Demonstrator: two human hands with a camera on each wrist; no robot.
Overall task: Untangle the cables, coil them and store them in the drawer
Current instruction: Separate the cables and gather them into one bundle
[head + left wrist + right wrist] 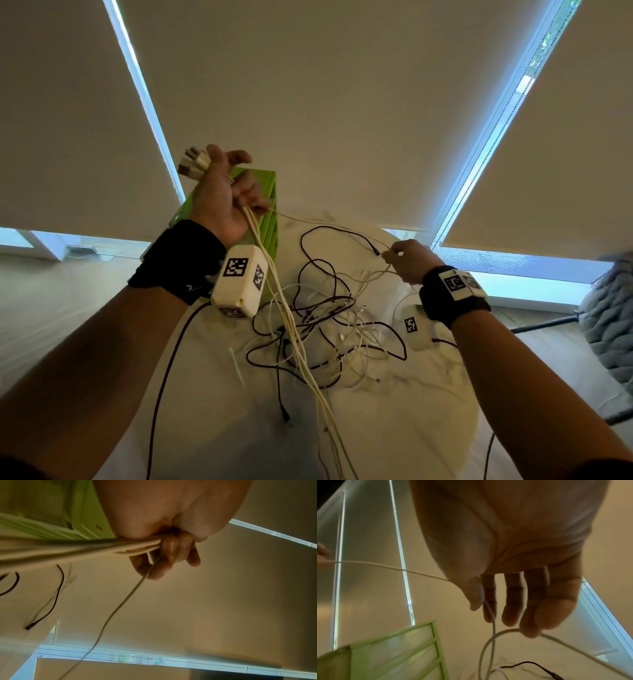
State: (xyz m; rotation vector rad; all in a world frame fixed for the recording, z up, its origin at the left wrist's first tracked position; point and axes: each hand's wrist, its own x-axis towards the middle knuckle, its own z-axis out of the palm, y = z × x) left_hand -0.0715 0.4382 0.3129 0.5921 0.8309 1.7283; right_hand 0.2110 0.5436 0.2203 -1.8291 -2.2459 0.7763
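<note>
Landmark: a green drawer unit (269, 205) with pale drawer fronts stands at the far left of a round white table (428, 394).
Table: its top is white with faint grey veining; a small white box with a black-and-white marker (411, 325) lies right of the drawer unit, near the right wrist.
Cable tangle (322, 322): black and white cables lie knotted on the table in front of and to the right of the drawer unit; one black plug end (376, 251) lies near the right fingertips.
Left hand (224, 198): raised in front of the drawer unit, fingers curled round a bundle of cream cables (291, 329), whose connector ends (193, 168) stick out above the thumb; the strands hang down across the tangle toward the near table edge.
Thin cream cable (318, 222): it runs nearly taut from the left hand, past the drawer unit, to the right hand.
Right hand (409, 260): held above the table right of the drawer unit; thumb and forefinger pinch the thin cable, the other fingers loosely bent, and a white loop (488, 646) hangs below them.
Room: beige roller blinds (308, 85) cover the windows behind the drawer unit, with daylight showing in the gaps and below the hems; a grey chunky-knit blanket (609, 308) lies at the far right.
</note>
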